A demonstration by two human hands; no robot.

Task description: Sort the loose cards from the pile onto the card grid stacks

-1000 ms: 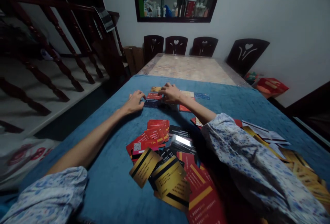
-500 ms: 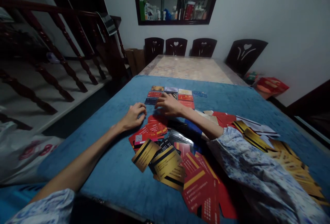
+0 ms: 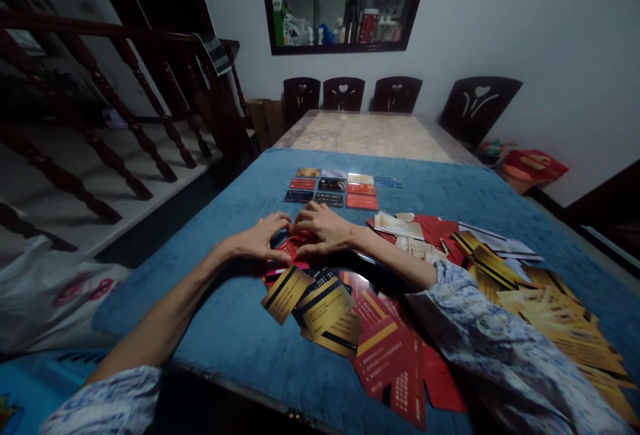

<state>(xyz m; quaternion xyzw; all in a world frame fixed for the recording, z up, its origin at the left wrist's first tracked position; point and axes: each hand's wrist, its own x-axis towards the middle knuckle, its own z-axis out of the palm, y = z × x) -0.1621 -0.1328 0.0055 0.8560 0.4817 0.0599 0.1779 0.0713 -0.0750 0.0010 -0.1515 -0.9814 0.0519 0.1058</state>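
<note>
On the blue cloth, my left hand (image 3: 261, 237) lies at the left side of a small heap of red cards (image 3: 287, 247), its thumb apart from its curved fingers. Across from it, my right hand (image 3: 323, 229) reaches over the same red cards with bent, spread fingers, and the two hands' fingertips nearly meet. Both touch or hover just over the heap; their fingertips partly hide it, and no card is seen lifted. Gold cards (image 3: 327, 315) with black stripes lie just below, beside dark red cards (image 3: 393, 361). Beyond my fingers, several cards lie in neat rows, including a black card (image 3: 331, 185).
A spread of gold cards (image 3: 555, 315) and paper slips (image 3: 400, 225) lies right of my right forearm. The tablecloth (image 3: 215, 328) ends at the near edge. Chairs (image 3: 343, 93) stand at the far end; a plastic bag (image 3: 55, 295) sits at left.
My right hand has drawn back from the card rows to the red cards, uncovering a dark card in the bottom row. My left hand has moved slightly nearer me, onto the heap.
</note>
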